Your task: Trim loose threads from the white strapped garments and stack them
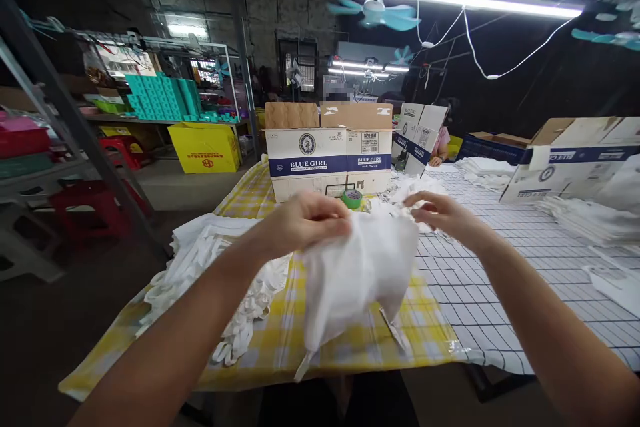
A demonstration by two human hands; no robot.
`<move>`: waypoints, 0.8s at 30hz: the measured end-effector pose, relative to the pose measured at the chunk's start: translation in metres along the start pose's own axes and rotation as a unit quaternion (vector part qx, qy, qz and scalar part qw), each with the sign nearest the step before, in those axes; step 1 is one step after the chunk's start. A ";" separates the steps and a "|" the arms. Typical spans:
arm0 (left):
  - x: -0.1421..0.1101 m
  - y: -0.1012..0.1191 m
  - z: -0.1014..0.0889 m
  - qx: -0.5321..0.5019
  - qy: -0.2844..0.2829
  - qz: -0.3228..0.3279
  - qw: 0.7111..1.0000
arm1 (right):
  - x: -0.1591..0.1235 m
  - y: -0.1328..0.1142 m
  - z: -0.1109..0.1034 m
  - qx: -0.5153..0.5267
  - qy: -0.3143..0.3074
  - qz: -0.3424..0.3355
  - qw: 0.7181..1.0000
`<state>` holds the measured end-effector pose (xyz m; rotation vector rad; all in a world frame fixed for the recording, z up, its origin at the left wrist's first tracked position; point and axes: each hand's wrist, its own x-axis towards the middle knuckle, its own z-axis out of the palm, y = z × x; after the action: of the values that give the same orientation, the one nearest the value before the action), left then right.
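Over yellow-checked tablecloth [280, 327], white fabric [363, 260] held; lit tube [470, 1] overhead.

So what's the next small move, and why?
Probably pinch the white cloth by its upper right corner with the right hand: the left hand grips the opposite side, the cloth hangs loose, and blur hides whether the right touches it.

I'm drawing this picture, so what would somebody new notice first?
Probably the blurry white cloth hanging from the left hand, near the centre. Next might come the big BLUE GIRL box behind it, then the bright turquoise stack at the back left.
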<state>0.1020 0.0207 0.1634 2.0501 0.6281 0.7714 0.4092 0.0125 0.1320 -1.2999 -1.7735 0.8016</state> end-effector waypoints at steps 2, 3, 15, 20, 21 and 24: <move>0.019 0.002 0.019 0.037 -0.053 0.018 0.998 | -0.006 -0.024 0.029 0.068 -0.073 -0.043 0.994; 0.027 0.002 0.027 0.047 -0.070 0.025 0.996 | -0.009 -0.034 0.042 0.101 -0.123 -0.053 0.986; -0.004 -0.046 0.027 -0.162 -0.144 -0.102 0.971 | -0.016 -0.025 0.041 0.210 -0.193 0.084 0.955; 0.001 -0.044 0.042 -0.121 -0.155 -0.077 0.978 | -0.017 -0.028 0.059 0.155 -0.302 0.092 0.936; 0.003 -0.042 0.043 -0.111 -0.161 -0.070 0.978 | -0.016 -0.029 0.064 0.160 -0.311 0.091 0.932; 0.005 -0.043 0.044 -0.125 -0.166 -0.065 0.976 | -0.014 -0.026 0.070 0.177 -0.318 0.083 0.928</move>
<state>0.1305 0.0228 0.1088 1.8302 0.4460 0.3959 0.3390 -0.0110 0.1163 -1.0120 -1.8781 1.7040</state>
